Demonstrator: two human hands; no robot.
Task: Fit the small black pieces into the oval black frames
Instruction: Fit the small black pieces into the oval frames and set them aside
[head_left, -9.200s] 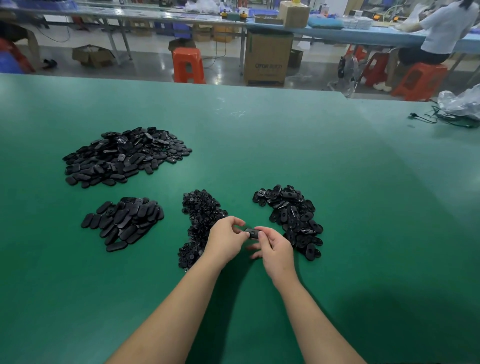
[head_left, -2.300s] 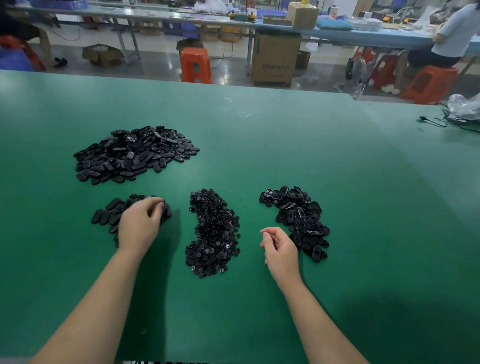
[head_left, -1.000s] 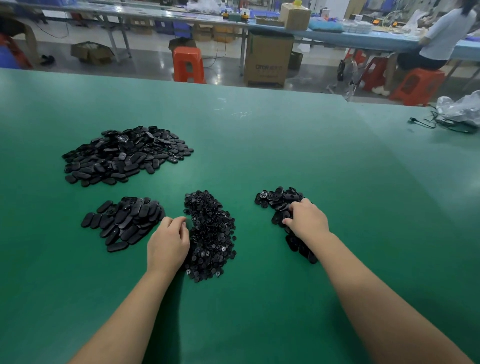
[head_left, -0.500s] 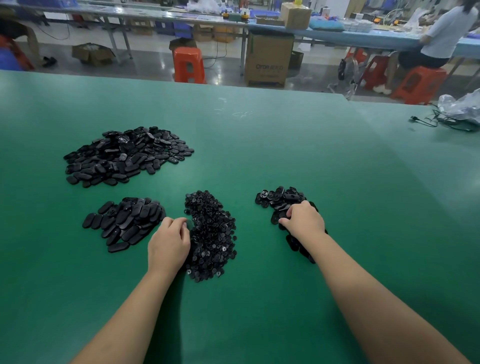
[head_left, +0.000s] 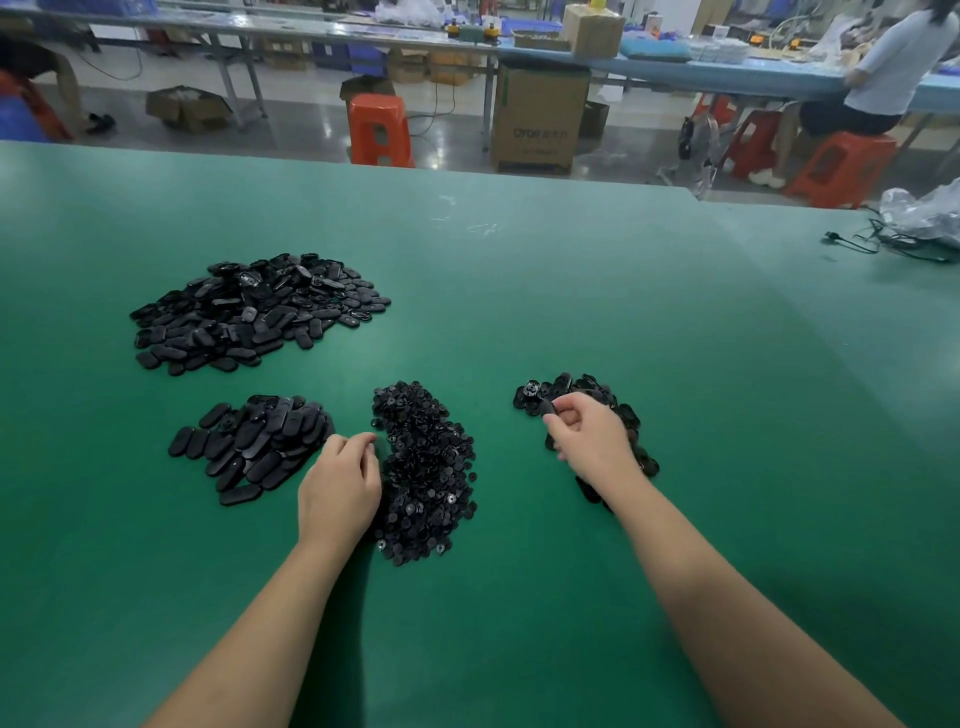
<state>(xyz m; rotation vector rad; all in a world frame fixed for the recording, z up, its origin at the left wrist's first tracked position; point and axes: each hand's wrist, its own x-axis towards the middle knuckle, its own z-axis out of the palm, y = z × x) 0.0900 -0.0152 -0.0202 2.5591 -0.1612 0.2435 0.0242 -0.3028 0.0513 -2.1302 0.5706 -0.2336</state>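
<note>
Left hand (head_left: 338, 491): fingers curled at edge of small-piece pile (head_left: 423, 470), grip contents indiscernible. Right hand (head_left: 592, 441): pinching oval frame (head_left: 546, 409) above frame pile (head_left: 621, 415).

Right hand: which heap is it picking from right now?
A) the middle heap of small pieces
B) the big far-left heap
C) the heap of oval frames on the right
C: the right hand pinches a dark piece over the right-hand heap of oval frames.
</note>
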